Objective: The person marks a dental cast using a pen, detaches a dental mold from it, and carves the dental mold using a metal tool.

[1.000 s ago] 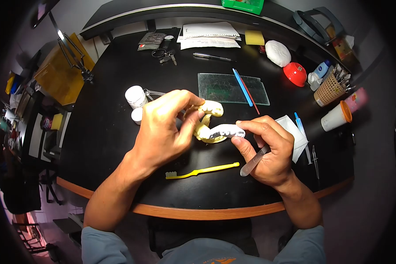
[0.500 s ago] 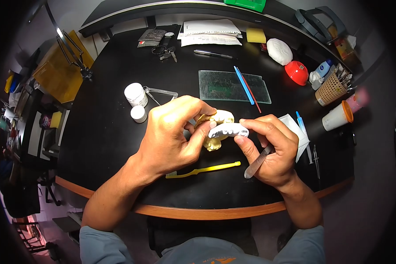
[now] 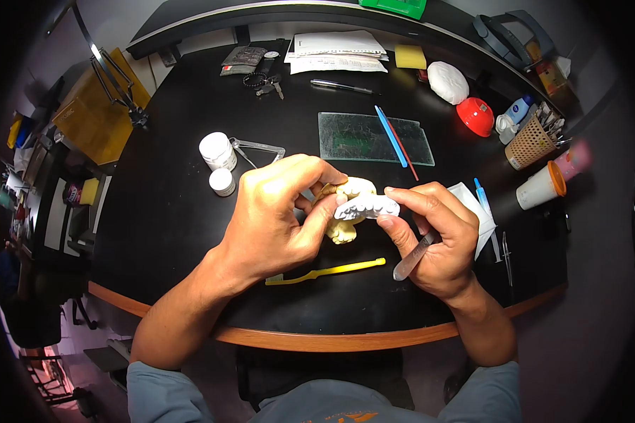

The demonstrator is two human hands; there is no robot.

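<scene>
Keeping both pinches light should help: left hand [image 3: 279,211] pinches the yellow cast [image 3: 358,185], right hand [image 3: 441,240] the white cast [image 3: 367,209].

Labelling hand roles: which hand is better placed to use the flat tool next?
Probably the right hand: it holds the flat tool, though its fingers also pinch the white dental piece. The left hand grips the yellow cast.

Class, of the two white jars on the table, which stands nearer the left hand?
The smaller jar: it stands on the person's side of the larger jar, which is farther from the left hand.
</scene>
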